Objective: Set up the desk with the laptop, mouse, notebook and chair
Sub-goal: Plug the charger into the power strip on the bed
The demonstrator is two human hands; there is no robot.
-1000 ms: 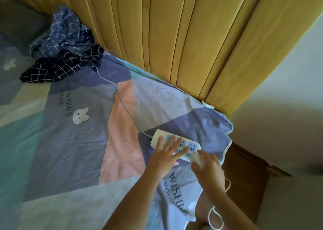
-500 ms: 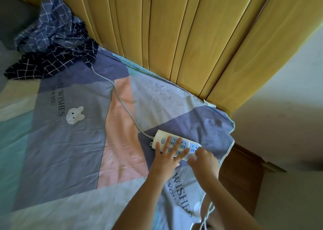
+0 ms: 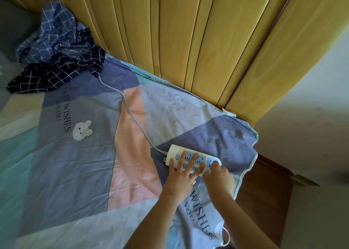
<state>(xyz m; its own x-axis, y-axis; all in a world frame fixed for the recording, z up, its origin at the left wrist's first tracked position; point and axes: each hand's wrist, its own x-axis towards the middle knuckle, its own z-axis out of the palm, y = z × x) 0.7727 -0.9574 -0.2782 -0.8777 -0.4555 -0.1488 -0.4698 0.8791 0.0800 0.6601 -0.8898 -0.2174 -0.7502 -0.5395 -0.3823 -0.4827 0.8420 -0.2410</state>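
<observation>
Head view, lower right of the frame: my left hand (image 3: 181, 177) lies flat with its fingers (image 3: 193, 159) spread wide across the power strip (image 3: 174, 152) on the bedsheet (image 3: 75, 163), gripping nothing. My right hand (image 3: 220, 177) is curled at the strip's right end, fingertips pressed to it; whether it pinches anything I cannot tell. A grey cord (image 3: 132, 114) runs to the checked cloth (image 3: 56, 59) at upper left. Since half a second ago both hands have barely shifted. No laptop, mouse, notebook or chair shows.
</observation>
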